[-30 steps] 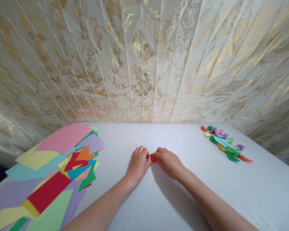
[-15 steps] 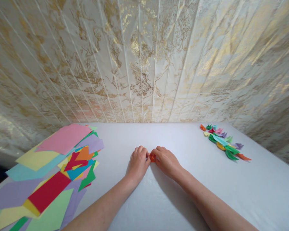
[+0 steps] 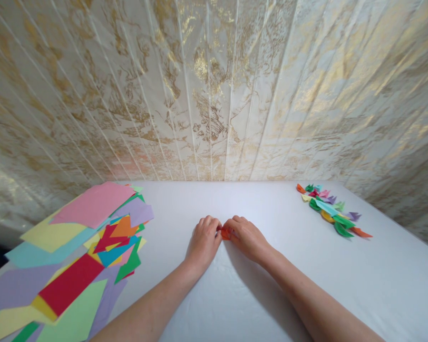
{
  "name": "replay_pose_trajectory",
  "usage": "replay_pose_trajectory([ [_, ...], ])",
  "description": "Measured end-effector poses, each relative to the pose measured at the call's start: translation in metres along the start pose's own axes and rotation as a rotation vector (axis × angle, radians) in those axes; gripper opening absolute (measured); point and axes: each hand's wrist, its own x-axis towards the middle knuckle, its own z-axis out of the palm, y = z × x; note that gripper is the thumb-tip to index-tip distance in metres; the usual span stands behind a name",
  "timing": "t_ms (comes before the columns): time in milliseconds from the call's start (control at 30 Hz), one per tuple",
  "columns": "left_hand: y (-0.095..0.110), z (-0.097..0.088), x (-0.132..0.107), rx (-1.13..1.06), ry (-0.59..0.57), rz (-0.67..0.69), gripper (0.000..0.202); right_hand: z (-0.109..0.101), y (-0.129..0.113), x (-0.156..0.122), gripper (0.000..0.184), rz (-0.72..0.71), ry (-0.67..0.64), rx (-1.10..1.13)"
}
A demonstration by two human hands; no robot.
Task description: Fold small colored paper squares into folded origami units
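A small folded piece of orange paper (image 3: 226,234) is at the middle of the white table, between my two hands. My left hand (image 3: 205,240) pinches its left side, fingers curled. My right hand (image 3: 245,236) is closed on its right side, with thumb and fingertips at the paper. The fingers cover much of the piece, so its full shape is hidden. Both hands rest low over the table surface.
Loose coloured paper sheets lie spread on the left, among them a red sheet (image 3: 71,284) and a pink sheet (image 3: 96,205). Several small folded paper figures (image 3: 328,209) form a group at the right. A gold-patterned curtain (image 3: 214,95) hangs behind the white table (image 3: 199,304).
Both hands stay in nearly the same spot. The fingers shift slightly on the orange paper, and a little more of its front shows.
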Motion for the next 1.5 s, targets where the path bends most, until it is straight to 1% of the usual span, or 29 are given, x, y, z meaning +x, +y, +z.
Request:
replay_pose_trajectory([
  [433, 0.001, -0.002, 0.000, -0.040, 0.009, 0.006, 0.013, 0.005, 0.004, 0.002, 0.019, 0.006, 0.024, 0.005],
  [667, -0.001, -0.001, -0.001, -0.063, 0.022, 0.018, 0.013, 0.006, 0.006, 0.003, 0.020, -0.007, 0.035, 0.049],
  [933, -0.002, 0.002, -0.001, -0.063, 0.024, -0.005, 0.011, 0.008, 0.007, 0.003, 0.024, -0.007, 0.033, 0.065],
  [1167, 0.003, -0.004, -0.006, -0.049, -0.005, -0.030, 0.011, 0.011, 0.011, 0.005, 0.022, -0.016, 0.046, 0.095],
  [1500, 0.006, -0.003, -0.004, -0.016, 0.019, -0.073, 0.011, 0.011, 0.009, 0.008, 0.021, 0.000, 0.045, 0.084],
])
